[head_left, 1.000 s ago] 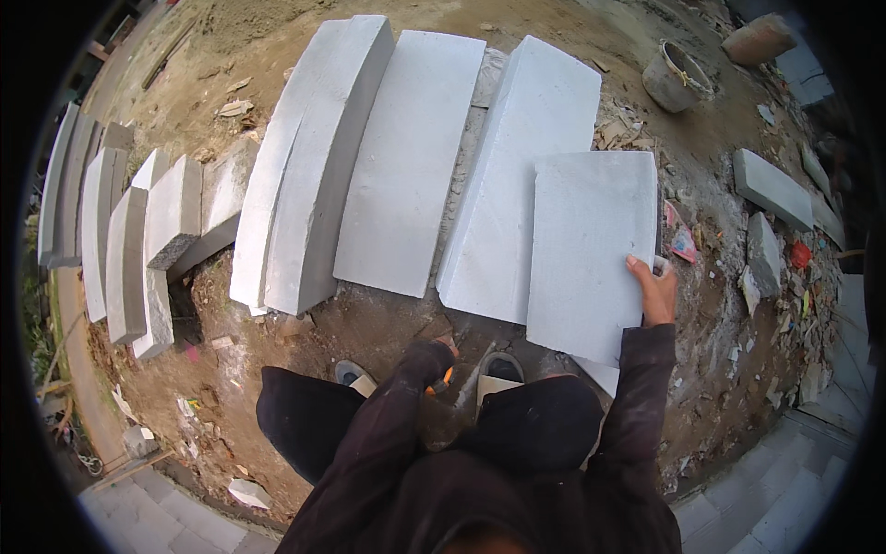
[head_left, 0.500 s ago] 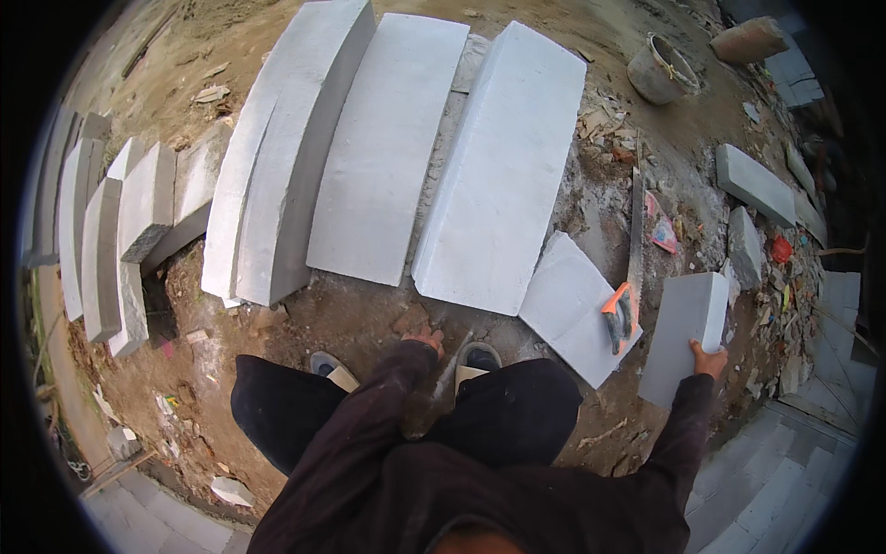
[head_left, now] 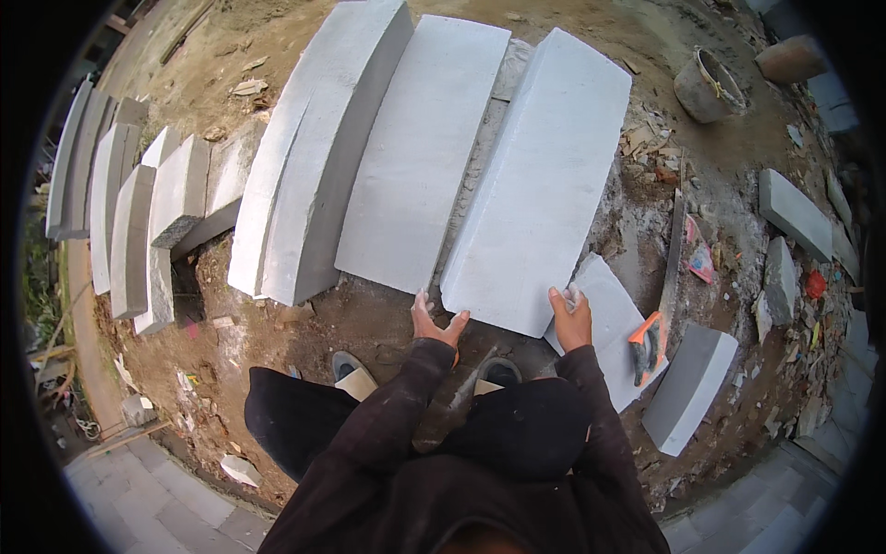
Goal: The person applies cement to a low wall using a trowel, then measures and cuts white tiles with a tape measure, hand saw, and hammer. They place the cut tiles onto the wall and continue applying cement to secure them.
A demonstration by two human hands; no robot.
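A large white concrete block point(head_left: 540, 175) lies in front of me, its near end between my two hands. My left hand point(head_left: 437, 325) is by its near left corner, thumb and fingers apart, holding nothing. At the near right corner is my right hand point(head_left: 572, 319), thumb and fingers spread; I cannot tell whether it touches the block. A white cut slab point(head_left: 600, 295) lies partly behind that hand. On the slab rests a handsaw point(head_left: 648, 348) with an orange and grey handle, its blade pointing away. To the right, a smaller block point(head_left: 689, 388) lies on the dirt.
Another flat white block point(head_left: 425, 148) and taller blocks point(head_left: 318, 157) stand to the left, with several grey blocks point(head_left: 180, 189) farther left. A bucket point(head_left: 709, 88) sits at the far right. Rubble point(head_left: 651, 138) and more block pieces point(head_left: 794, 212) lie on the right.
My right hand has let go of the smaller block and moved left to the large block's near corner. That smaller block now lies turned. My left hand has risen from the ground.
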